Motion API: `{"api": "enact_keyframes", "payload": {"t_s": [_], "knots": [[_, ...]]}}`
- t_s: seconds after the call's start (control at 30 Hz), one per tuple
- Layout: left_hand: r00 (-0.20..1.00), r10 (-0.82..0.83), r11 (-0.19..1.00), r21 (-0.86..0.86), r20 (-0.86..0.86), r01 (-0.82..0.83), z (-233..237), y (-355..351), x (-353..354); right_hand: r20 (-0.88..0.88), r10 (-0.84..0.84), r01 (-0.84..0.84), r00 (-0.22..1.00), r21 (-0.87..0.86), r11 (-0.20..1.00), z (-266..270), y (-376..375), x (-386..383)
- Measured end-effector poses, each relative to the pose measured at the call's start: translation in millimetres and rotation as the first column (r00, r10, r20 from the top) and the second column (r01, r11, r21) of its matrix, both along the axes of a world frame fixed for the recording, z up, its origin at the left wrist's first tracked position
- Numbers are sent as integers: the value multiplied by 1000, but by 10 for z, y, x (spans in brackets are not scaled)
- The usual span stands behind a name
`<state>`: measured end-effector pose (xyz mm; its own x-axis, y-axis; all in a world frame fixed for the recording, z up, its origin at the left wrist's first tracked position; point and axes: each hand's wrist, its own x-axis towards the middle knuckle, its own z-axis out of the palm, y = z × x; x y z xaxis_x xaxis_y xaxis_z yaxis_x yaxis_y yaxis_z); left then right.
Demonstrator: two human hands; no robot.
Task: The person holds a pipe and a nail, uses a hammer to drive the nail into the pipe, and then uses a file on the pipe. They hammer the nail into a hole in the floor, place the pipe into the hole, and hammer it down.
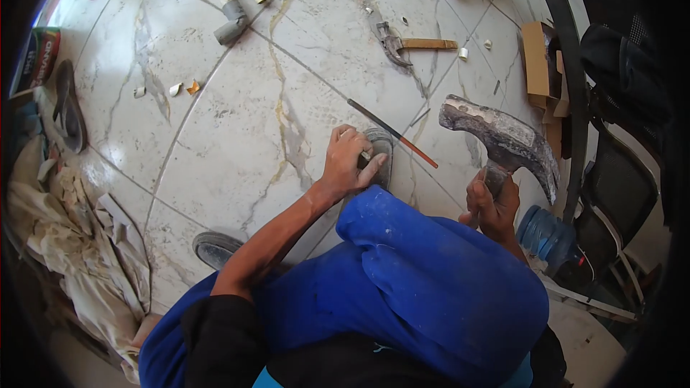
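I clench the top-heavy hammer (503, 140) by its handle in my right hand (492, 205); my left hand (348, 162) pinches a small hard piece (366, 156).

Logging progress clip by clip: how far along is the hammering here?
Done: small white and orange chips already lie on the marble tile floor. In hand: left hand holds a small white piece on the floor; right hand holds the grey steel hammer raised. Left: that piece looks unstruck.

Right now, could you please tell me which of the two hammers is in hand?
The big grey-headed hammer, raised in the right hand; the smaller wooden-handled hammer lies untouched on the tiled floor beyond.
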<state>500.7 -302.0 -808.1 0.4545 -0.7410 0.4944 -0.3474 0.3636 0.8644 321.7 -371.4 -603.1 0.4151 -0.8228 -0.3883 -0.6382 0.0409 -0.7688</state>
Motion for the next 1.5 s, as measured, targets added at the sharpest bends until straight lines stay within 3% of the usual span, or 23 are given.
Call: {"api": "enact_keyframes", "payload": {"t_s": [0.07, 0.17, 0.3, 0.37, 0.7, 0.9, 1.1, 1.17, 1.2, 1.27, 1.3, 1.33, 1.4, 1.5], "knots": [[990, -137, 989, -63, -23, 135, 115, 187, -58, -36, -27, 24, 999, -72, 997, -83, 55, -20], [911, -370, 919, -71, 181, 388, 153, 318, -183, -65, -59, 58, 996, -28, 998, -246, 86, -123], [896, -399, 907, -61, 197, 417, 170, 298, -223, -92, -148, 159, 985, 135, 978, -250, 119, -103], [968, -243, 965, -89, 55, 248, 335, 211, -178, -101, -144, 155, 984, 116, 981, -274, 132, -146], [984, -133, 991, -12, 119, 135, 312, 130, -312, -79, -143, 150, 987, 101, 983, -321, 198, -214], [983, -167, 983, -67, 73, 172, 210, 189, -287, -36, -191, 194, 981, 144, 970, -288, 213, -197], [971, -223, 973, -75, -89, 217, 129, 200, -260, 22, -231, 223, 973, 185, 957, -245, 240, -128], [943, -228, 964, 77, -242, 253, 135, 182, -243, 45, -222, 211, 974, 180, 961, -221, 250, -122], [946, -220, 967, 77, -240, 244, 84, 168, -242, 69, -214, 199, 974, 174, 964, -211, 247, -119], [983, -24, 961, 266, -181, 73, -65, 109, -233, 77, -151, 140, 985, 140, 980, -176, 247, -131], [992, -30, 986, 159, -123, 49, -62, 74, -180, 79, -102, 94, 992, 107, 990, -163, 237, -141], [992, -18, 985, 165, -129, 39, -55, 51, -147, 73, -92, 83, 993, 114, 990, -158, 228, -176], [967, 64, 996, 49, 245, -78, -35, -23, -73, 56, 12, -14, 998, 48, 999, -185, 207, -252], [984, -10, 993, 118, 178, -12, -105, -38, -21, 10, 78, -78, 997, -29, 997, -195, 209, -277]]}}
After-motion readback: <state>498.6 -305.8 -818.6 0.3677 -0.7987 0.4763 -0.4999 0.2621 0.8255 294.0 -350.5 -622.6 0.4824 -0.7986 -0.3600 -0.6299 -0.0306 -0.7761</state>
